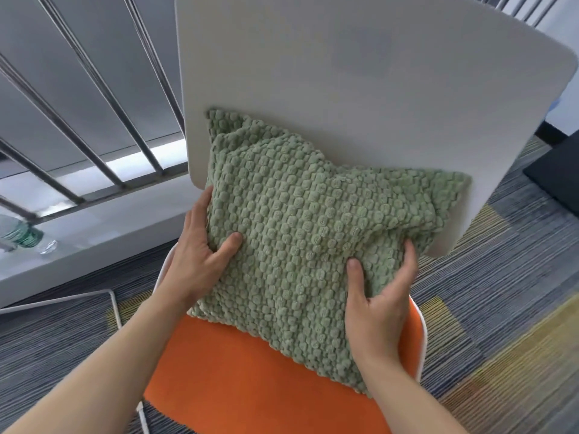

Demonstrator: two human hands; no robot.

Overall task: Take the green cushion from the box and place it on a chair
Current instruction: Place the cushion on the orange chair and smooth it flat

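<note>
The green cushion (pixel 294 227), knobbly and square, leans against the white backrest (pixel 360 83) of a chair, its lower edge resting on the orange seat (pixel 244 380). My left hand (pixel 200 255) grips the cushion's left edge, thumb pressed into the front. My right hand (pixel 380 296) clasps the lower right part, thumb on the front and fingers wrapped behind. The box is out of view.
A metal railing (pixel 94 126) with slanted bars runs along the left above a white ledge (pixel 78 245). A plastic bottle (pixel 22 234) lies at the far left. A thin white frame (pixel 112 308) stands on the striped carpet (pixel 501 308) beside the chair.
</note>
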